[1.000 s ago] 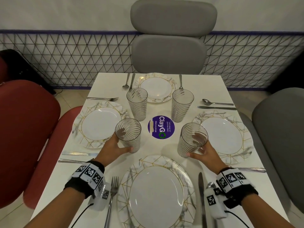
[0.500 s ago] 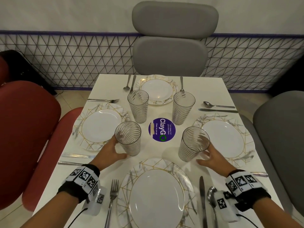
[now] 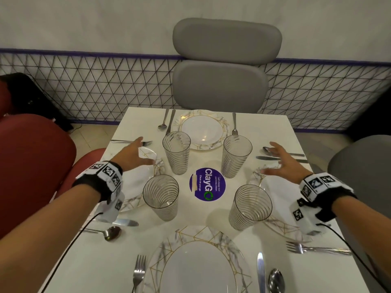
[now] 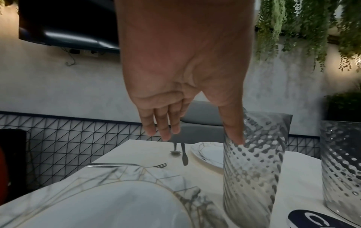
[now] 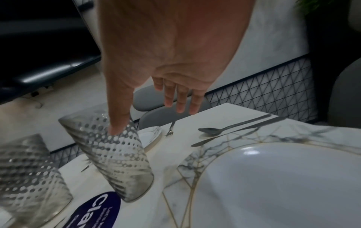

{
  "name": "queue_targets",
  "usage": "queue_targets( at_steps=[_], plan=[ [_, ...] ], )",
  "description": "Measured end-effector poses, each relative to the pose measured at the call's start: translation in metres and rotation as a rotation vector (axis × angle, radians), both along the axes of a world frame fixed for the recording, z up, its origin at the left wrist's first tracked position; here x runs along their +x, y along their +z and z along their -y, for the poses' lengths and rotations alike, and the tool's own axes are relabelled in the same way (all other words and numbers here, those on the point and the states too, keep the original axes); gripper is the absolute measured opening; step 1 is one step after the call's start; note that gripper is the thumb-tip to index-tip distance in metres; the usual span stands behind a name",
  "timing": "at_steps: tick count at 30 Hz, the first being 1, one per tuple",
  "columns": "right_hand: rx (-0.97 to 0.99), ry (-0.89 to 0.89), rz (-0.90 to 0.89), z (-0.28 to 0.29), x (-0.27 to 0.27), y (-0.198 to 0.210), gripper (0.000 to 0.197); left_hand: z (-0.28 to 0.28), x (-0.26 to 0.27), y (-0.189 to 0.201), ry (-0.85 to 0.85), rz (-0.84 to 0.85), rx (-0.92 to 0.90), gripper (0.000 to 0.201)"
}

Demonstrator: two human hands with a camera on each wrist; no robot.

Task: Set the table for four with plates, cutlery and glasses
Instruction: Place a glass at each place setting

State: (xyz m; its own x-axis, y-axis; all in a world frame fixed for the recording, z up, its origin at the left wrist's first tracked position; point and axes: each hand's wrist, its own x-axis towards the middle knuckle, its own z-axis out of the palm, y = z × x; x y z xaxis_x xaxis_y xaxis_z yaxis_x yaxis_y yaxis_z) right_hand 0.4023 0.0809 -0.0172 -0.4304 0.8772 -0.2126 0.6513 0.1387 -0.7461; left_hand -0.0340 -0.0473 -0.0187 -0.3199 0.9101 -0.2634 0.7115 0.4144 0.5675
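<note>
Now, change: a second ago each hand cupped a near glass; both have let go and reach toward the far edge of the table (image 3: 273,132).
Meaning: near glasses look placed; the far pair seems next, I'd guess.
Left hand (image 3: 132,154): fingers spread, empty, above the left-edge plate (image 3: 135,178).
Right hand (image 3: 284,163): fingers spread, empty, above the right-edge plate (image 3: 275,187).
Far left glass (image 3: 176,155): upright, just beside the left thumb, apart.
Far right glass (image 3: 237,156): upright, near the right thumb, not touched.
Near glasses (image 3: 161,197): standing free beyond the near-edge plate (image 3: 198,265).
</note>
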Motion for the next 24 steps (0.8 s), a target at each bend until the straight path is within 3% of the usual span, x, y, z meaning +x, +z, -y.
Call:
queue_targets(
  at_steps=[5, 11, 16, 24],
  plan=[
    [-0.024, 0.146, 0.048, -0.015, -0.034, -0.006, 0.141, -0.032, 0.016, 0.002, -0.116, 0.025, -0.097, 0.114],
    [-0.031, 0.218, -0.054, -0.018, -0.056, -0.018, 0.12, -0.045, 0.03, 0.001, -0.207, 0.165, -0.092, 0.119],
    [0.005, 0.191, -0.111, -0.024, -0.065, -0.022, 0.103, -0.053, 0.036, -0.006, -0.163, 0.198, -0.039, 0.087],
    [0.048, 0.088, -0.047, -0.041, -0.051, -0.025, 0.099, -0.067, 0.037, -0.004, -0.139, 0.157, -0.044, 0.086]
  ],
)
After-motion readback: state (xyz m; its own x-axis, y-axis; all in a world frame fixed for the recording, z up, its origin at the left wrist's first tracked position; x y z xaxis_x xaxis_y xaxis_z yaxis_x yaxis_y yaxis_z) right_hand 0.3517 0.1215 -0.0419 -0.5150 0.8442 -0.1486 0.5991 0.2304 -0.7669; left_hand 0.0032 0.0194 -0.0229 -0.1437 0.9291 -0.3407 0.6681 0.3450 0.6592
